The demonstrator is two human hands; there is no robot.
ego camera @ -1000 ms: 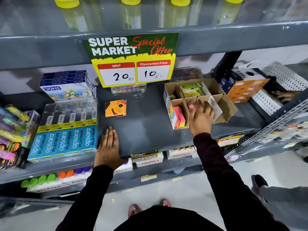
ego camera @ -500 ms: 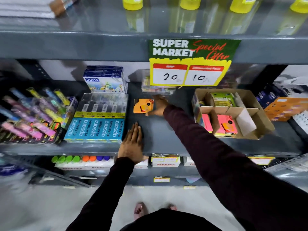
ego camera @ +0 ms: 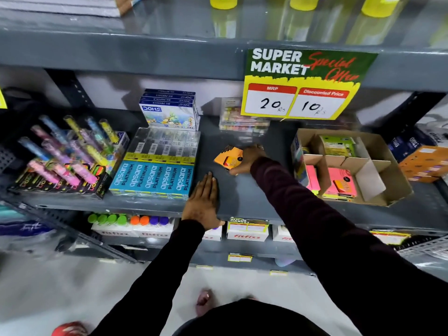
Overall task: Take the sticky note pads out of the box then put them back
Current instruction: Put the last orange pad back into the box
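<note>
Pad lifted off the shelf, heading back to the box.

Right hand (ego camera: 247, 159), half a second ago only touching the orange sticky note pad (ego camera: 229, 159), now pinches it tilted above the shelf (ego camera: 247, 195); left hand (ego camera: 203, 200) rests flat, fingers together. Next comes the cardboard box (ego camera: 378, 185) (pink pads already inside), likely the last return.

You face grey metal shelves (ego camera: 242, 190) in a shop. A price sign (ego camera: 300, 83) hangs from the upper shelf edge, reading 20 and 10. Pencil boxes (ego camera: 155, 166) and pens (ego camera: 63, 154) fill the left side. Below you lies a pale, glossy floor (ego camera: 72, 287).
</note>
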